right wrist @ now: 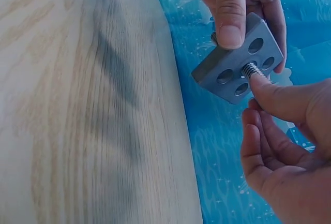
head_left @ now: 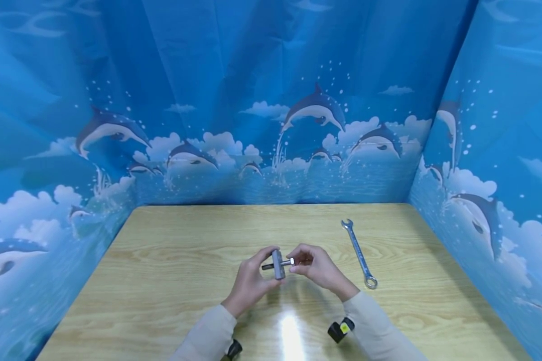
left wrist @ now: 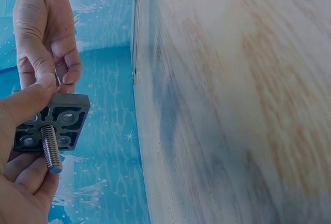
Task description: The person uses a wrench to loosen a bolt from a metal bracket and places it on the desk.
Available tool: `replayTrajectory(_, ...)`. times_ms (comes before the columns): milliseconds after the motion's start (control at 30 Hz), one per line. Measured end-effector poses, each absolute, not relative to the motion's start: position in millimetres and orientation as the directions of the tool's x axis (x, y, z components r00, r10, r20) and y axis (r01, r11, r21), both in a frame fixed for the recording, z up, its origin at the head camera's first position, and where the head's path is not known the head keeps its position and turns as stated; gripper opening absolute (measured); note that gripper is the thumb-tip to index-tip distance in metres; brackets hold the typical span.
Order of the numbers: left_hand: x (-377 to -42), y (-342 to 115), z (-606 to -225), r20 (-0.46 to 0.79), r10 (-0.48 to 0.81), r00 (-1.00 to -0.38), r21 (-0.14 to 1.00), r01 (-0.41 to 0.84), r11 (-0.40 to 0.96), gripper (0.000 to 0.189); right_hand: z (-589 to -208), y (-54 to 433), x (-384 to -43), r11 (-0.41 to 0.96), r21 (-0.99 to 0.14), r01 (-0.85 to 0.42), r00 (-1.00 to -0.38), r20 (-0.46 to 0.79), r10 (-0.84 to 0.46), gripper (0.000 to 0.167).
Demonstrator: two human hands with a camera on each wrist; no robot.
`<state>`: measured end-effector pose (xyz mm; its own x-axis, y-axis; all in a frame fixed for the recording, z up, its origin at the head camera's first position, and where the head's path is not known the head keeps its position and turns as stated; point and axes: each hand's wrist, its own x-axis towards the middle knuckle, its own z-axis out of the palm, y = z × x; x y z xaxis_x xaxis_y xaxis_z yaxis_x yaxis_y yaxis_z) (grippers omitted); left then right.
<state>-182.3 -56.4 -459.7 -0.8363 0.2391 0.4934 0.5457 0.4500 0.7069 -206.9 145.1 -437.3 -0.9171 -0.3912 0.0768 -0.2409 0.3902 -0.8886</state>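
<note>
Gripping a square four-holed plate (head_left: 278,264) by opposite edges, between thumb and fingers of the left hand (head_left: 248,285), held up over the wooden table (head_left: 171,235), about midway between left and right edges. Run through at the centre by a threaded bolt (left wrist: 50,149), with head end toward the right hand (head_left: 318,268). Pinching that bolt near its head with thumb and fingertips of the right hand; partly hidden behind that thumb in the right wrist view. Farther out, lying toward the right edge, a combination wrench (head_left: 359,253), open end near the back edge, ring end toward the front. Too small to read any marking on its shank; hard to make out in the left wrist view, almost edge-on. Beside the right sleeve (head_left: 375,316), a black wrist device (head_left: 335,332) with a yellow label (head_left: 344,327), illegible. Cut off below the frame, the table's front edge and corners. Beyond the back edge, a dolphin-printed curtain (head_left: 253,50)
</note>
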Motion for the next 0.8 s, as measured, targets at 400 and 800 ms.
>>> replayTrajectory(400, -182.6, -55.3, -458.8, 0.487, 0.238, -0.84, 0.699, 0.539, 0.47, 0.075, -438.3, 150.2, -209.1, 0.326, -0.944, -0.047, -0.878, -0.117, -0.465, 0.055)
replayTrajectory(800, -183.2, -55.1, -462.0, 0.502, 0.238, -0.831, 0.67, 0.548, 0.501, 0.077, -439.7, 146.4, -209.6, 0.275, -0.95, 0.151, -0.865, -0.261, -0.427, 0.064)
